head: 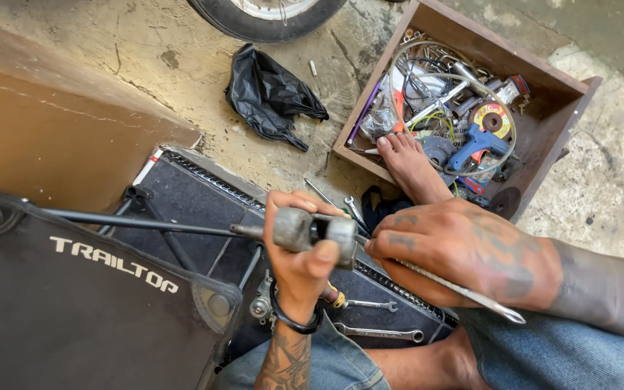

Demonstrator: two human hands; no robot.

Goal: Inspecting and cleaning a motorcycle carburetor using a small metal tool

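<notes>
Head view, looking down at a person seated on a concrete floor (204, 108). Centre of frame: the left hand (301, 256), its grip clenched around a grey metal joint (315, 230) at the end of a thin dark rod (139, 222) that runs out to the left edge of the frame. Just right of centre: the right hand (464, 249), its grip closed on a long flat metal tool (464, 290), whose tip points toward the joint and whose far end sticks out at lower right. The two hands nearly touch at the joint. Below the hands: two wrenches (377, 332) lying on a black padded mat (189, 198), with a small round metal fitting (260, 307) beside the left wrist. Lower left: a black fabric panel (74, 310) with white lettering. Upper right: a brown wooden box (543, 115) filled with tangled cables, a blue glue gun (478, 144) and assorted metal parts; a bare foot (413, 170) rests against its near edge. Upper centre: a crumpled black plastic bag (269, 97) on the floor, and part of a tyre (269, 18) at the top edge.
</notes>
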